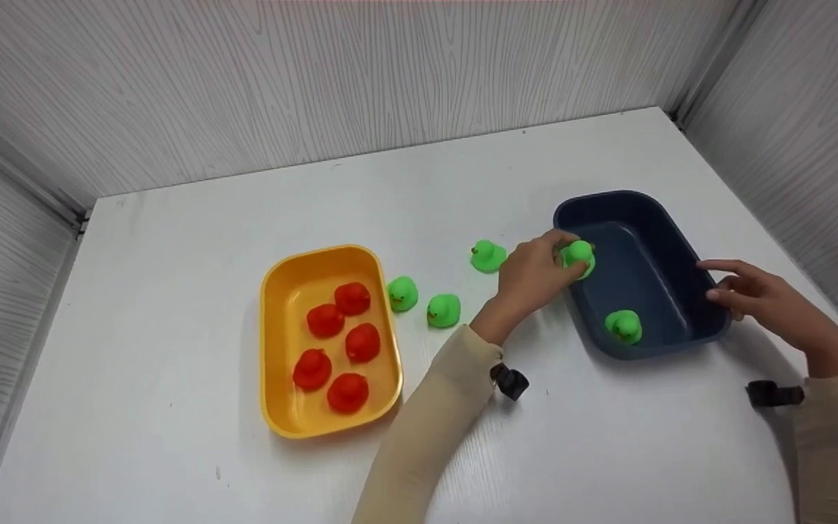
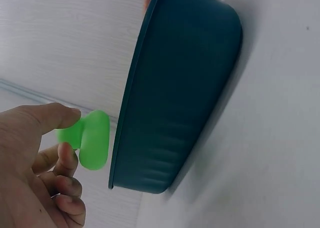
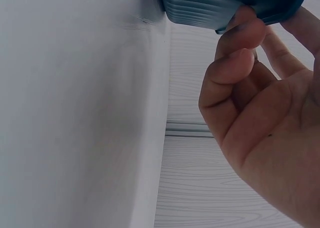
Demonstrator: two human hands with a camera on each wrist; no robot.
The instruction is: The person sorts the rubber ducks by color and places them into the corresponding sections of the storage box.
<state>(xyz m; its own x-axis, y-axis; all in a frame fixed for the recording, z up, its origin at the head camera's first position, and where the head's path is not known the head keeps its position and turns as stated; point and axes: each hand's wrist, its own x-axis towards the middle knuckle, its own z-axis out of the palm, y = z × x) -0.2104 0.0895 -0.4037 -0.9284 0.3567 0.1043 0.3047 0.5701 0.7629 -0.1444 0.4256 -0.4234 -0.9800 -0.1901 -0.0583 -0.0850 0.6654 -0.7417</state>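
Note:
My left hand (image 1: 537, 273) pinches a green rubber duck (image 1: 579, 256) between thumb and fingers, at the left rim of a dark blue bin (image 1: 633, 273). In the left wrist view the held duck (image 2: 94, 140) is off the table, just beside the bin's outer wall (image 2: 175, 87). My right hand (image 1: 768, 302) holds the bin's right rim. Curled fingers of that hand (image 3: 265, 92) lie against the bin's outside in the right wrist view. Inside the bin, near its front wall, sits another green duck (image 1: 623, 327).
Left of the blue bin, a green duck (image 1: 489, 256), a second one (image 1: 444, 311) and a third (image 1: 403, 294) stand on the white table (image 1: 172, 291). A yellow bin (image 1: 270, 342) holds several red ducks (image 1: 325, 320). Wood-patterned walls (image 1: 361, 80) border the table.

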